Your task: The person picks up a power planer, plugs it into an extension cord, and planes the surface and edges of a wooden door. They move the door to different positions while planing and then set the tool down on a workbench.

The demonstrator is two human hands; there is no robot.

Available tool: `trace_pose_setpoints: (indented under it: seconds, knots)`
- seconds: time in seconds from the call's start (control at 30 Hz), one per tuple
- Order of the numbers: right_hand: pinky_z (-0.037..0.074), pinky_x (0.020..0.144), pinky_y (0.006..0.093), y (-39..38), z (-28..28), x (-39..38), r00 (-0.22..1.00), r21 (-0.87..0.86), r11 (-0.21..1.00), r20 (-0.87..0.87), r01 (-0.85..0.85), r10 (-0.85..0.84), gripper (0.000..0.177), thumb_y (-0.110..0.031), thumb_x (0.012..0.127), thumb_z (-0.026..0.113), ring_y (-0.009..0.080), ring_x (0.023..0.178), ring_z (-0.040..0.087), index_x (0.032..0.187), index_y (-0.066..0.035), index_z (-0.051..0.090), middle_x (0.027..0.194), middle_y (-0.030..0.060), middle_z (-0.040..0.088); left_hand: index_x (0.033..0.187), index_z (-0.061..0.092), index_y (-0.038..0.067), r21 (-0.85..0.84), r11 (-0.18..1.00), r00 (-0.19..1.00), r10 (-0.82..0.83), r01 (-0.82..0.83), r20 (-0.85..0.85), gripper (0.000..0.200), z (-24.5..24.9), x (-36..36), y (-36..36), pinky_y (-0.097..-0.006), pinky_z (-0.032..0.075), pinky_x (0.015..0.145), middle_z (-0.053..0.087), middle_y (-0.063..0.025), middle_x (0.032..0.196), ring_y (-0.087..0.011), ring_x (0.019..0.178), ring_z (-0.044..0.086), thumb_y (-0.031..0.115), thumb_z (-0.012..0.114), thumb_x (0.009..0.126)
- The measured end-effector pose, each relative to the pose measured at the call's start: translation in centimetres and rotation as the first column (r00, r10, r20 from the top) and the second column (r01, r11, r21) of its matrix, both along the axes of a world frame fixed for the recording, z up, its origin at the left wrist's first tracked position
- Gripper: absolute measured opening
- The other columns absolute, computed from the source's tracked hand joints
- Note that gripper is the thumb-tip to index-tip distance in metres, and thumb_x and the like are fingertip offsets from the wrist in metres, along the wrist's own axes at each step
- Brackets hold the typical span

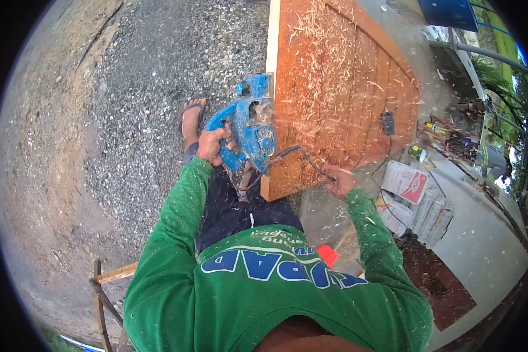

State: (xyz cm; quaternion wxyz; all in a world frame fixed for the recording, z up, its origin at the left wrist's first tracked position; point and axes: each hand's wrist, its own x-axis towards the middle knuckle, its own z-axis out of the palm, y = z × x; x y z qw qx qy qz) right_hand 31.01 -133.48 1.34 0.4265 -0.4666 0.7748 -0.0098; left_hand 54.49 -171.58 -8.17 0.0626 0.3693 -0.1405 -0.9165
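Observation:
My left hand is wrapped round the rear handle of a blue electric planer. The planer sits against the pale long edge of a reddish-brown wooden door, which lies strewn with wood shavings. From the planer a black power cord runs over the door's near corner to my right hand. The fingers of that hand are closed on the cord beside the door's near end. Farther up on the door rests a black plug connection. Flying shavings blur part of the view.
Gravel ground spreads to the left, with my foot near the planer. Paper sacks and scattered tools lie at the right. A wooden frame stands at the lower left. Something red shows beside my waist.

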Motion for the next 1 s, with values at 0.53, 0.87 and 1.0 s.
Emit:
trace_pose_setpoints:
  seconds: [0.53, 0.87, 1.0]
  knots:
    - [0.047, 0.085, 0.0352, -18.6, -1.4, 1.9, 0.411, 0.519, 0.360, 0.018, 0.775, -0.911, 0.106, -0.035, 0.070, 0.076, 0.0302, 0.109, 0.051, 0.142, 0.005, 0.008, 0.131, 0.0259, 0.042, 0.085, 0.053, 0.000, -0.217, 0.967, 0.986, -0.105, 0.132, 0.133, 0.011, -0.1, -10.2, -10.7, -0.0324, 0.042, 0.050, 0.049, -0.0061, 0.066, -0.0179, 0.052, 0.049, 0.002, 0.057, 0.075]
    - [0.017, 0.111, 0.0360, -23.7, -4.0, -1.4, 0.737, 0.055, 0.739, -0.155, 0.672, -0.658, 0.109, -0.040, 0.069, 0.074, 0.0359, 0.138, 0.015, 0.142, 0.006, 0.008, 0.145, 0.0306, 0.018, 0.081, 0.055, 0.002, -0.216, 0.976, 0.999, -0.025, 0.034, 0.047, 0.007, 1.4, -15.0, -15.1, -0.0322, 0.041, 0.047, 0.052, -0.0065, 0.064, -0.0176, 0.049, 0.049, 0.001, 0.056, 0.074]
    - [0.017, 0.111, 0.0363, -29.4, 0.7, -1.0, 0.693, 0.258, 0.651, -0.121, 0.714, -0.711, 0.111, -0.042, 0.066, 0.078, 0.0353, 0.138, 0.014, 0.142, 0.006, 0.011, 0.146, 0.0283, 0.014, 0.080, 0.054, 0.002, -0.077, 0.996, 0.998, 0.030, -0.034, -0.053, 0.006, -0.9, -16.9, -16.2, -0.0322, 0.040, 0.047, 0.053, -0.0065, 0.064, -0.0172, 0.049, 0.049, 0.002, 0.056, 0.074]
